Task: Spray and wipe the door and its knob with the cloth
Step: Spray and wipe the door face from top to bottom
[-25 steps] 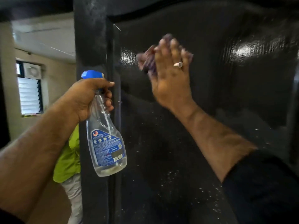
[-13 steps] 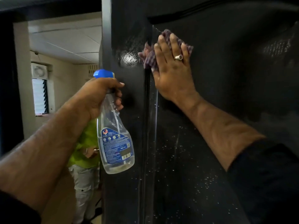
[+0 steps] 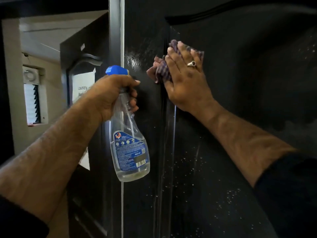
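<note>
Obs., head view. My right hand (image 3: 185,79) lies flat on the black door (image 3: 240,117), fingers straight and spread, pressing the checked cloth (image 3: 162,71) against the panel. The cloth is under the fingers and palm: one bunched edge sticks out to the left of the hand over the raised moulding line, another corner shows beyond the fingertips, upper right. A ring (image 3: 191,63) sits on one finger of that hand.

My left hand (image 3: 114,93) grips the neck of the spray bottle (image 3: 130,143), fingers curled round it just below the blue spray head (image 3: 116,70). The bottle hangs down from the grip, tilted slightly, clear liquid in the lower part, blue label facing me. It is held just left of the door's edge, near the cloth hand but apart from it.

Door surface: wet droplets and thin run marks scattered low on the panel, below my right forearm. Glossy wet patch just left of the cloth.

Far left, a second dark door (image 3: 82,66) carries a white paper notice (image 3: 84,86); beyond it, a louvred window (image 3: 32,105).
</note>
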`<state>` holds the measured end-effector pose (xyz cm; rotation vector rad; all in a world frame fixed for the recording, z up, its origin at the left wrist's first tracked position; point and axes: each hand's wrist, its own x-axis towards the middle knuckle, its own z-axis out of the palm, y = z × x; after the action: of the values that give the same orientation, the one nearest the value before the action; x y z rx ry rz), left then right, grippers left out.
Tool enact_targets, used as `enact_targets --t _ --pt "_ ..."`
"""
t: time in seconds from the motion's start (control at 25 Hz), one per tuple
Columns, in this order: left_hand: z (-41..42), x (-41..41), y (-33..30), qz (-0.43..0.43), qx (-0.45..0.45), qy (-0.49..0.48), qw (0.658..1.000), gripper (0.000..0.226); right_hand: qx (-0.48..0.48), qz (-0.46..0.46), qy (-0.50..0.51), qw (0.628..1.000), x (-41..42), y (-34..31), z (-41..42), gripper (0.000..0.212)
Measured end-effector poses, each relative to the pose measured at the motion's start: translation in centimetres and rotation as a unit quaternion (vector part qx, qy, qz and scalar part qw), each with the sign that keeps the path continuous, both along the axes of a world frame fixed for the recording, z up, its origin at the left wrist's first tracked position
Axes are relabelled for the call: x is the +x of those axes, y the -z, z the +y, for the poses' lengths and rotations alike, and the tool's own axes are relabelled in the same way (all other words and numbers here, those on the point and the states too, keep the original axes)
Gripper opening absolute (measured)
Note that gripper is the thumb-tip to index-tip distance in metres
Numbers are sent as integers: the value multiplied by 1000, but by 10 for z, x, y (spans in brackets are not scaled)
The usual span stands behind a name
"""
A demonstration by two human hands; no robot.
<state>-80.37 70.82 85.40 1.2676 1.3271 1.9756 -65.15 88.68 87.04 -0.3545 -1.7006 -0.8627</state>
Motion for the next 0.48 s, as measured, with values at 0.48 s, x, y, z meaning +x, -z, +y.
enact_targets --t 0.48 --pt "7 -18 -4 11 -9 27 1000 13 1 -2 -1 1000 1 -18 2 67"
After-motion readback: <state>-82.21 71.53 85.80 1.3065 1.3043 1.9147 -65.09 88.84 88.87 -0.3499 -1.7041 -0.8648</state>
